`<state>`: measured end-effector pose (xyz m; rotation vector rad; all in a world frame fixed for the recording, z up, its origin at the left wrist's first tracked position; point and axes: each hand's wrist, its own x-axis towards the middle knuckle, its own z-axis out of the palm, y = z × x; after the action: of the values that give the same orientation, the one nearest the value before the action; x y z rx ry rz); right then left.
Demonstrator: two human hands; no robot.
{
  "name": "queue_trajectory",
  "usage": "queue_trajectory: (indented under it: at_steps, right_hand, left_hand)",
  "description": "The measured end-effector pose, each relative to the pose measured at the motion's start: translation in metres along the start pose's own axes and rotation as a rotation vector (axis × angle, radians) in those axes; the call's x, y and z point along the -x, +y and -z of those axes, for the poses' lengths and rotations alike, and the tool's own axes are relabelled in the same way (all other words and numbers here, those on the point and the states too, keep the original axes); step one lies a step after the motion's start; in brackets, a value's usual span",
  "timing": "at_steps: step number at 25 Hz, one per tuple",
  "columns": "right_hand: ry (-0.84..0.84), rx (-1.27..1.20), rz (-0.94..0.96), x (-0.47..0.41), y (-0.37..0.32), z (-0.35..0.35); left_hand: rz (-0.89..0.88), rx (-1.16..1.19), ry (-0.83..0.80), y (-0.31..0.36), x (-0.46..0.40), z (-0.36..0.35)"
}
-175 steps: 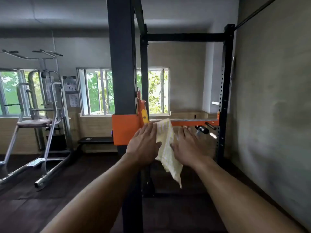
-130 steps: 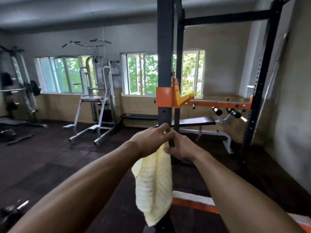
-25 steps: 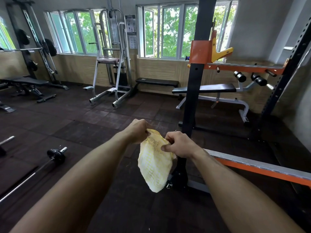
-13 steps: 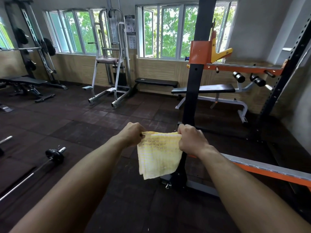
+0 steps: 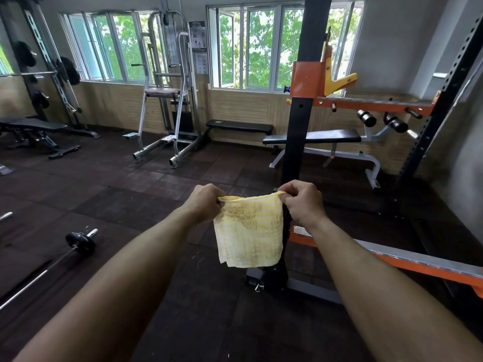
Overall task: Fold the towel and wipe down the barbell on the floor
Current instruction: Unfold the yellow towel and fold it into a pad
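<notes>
The towel point(image 5: 249, 231) is a thin, soft cloth, pale yellow with a fine woven grid of brighter yellow lines, and it hangs as a roughly square panel with a slightly wavy lower hem and a faint darker patch near its upper left. Its top edge is stretched nearly straight between two pinches: the left hand point(image 5: 205, 205) is closed on the upper left corner and the right hand point(image 5: 303, 202) is closed on the upper right corner, fingers curled tight over the bunched fabric, so the whole cloth falls below and between the two grips, held out in the air above the floor. Directly behind the towel stands the black upright post point(image 5: 300, 131) of a squat rack, square in section and matte, with an orange steel bracket point(image 5: 305, 79) and a yellow hook point(image 5: 337, 79) high on it (the post's foot shows just under the towel's right corner). To the right of the towel an orange and grey rail point(image 5: 407, 265) runs low along the floor. Behind the post sits a flat padded bench point(image 5: 313, 138) on a white tubular frame. The barbell point(image 5: 47, 270), a slim chrome bar with a small round black plate near its end, lies on the dark rubber floor tiles point(image 5: 130, 205) well to the left of the towel and lower in view, apart from both hands.
</notes>
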<state>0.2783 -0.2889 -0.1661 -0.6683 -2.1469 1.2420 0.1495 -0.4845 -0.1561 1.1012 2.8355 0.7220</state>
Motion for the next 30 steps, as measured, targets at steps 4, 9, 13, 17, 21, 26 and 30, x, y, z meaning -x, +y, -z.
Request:
queue_trajectory:
  at_steps: [4, 9, 13, 17, 21, 26, 30]
  right_hand:
    - [-0.295, -0.282, -0.149, 0.004, -0.014, 0.01]
    - [-0.576, 0.276, -0.028, 0.002, -0.017, 0.013]
    - [-0.325, 0.885, 0.393, 0.005, 0.003, 0.004]
    - [-0.178, 0.697, 0.458, 0.009, 0.01, 0.002]
    - [-0.055, 0.494, 0.347, 0.012, 0.013, 0.001]
    - [-0.066, 0.076, -0.032, 0.007, 0.018, 0.002]
    - [-0.077, 0.032, -0.032, 0.006, 0.014, 0.001]
  left_hand:
    - [0.039, 0.004, 0.015, -0.001, 0.002, 0.005]
    - [0.047, -0.002, -0.028, -0.007, 0.004, 0.007]
    - [0.033, -0.001, -0.04, -0.004, 0.006, 0.0]
    - [0.018, 0.012, -0.022, 0.0, 0.007, 0.0]
    - [0.029, 0.074, 0.022, 0.001, 0.009, 0.001]
    - [0.153, 0.284, 0.182, 0.003, 0.006, 0.004]
    - [0.204, 0.48, 0.234, -0.002, 0.002, 0.002]
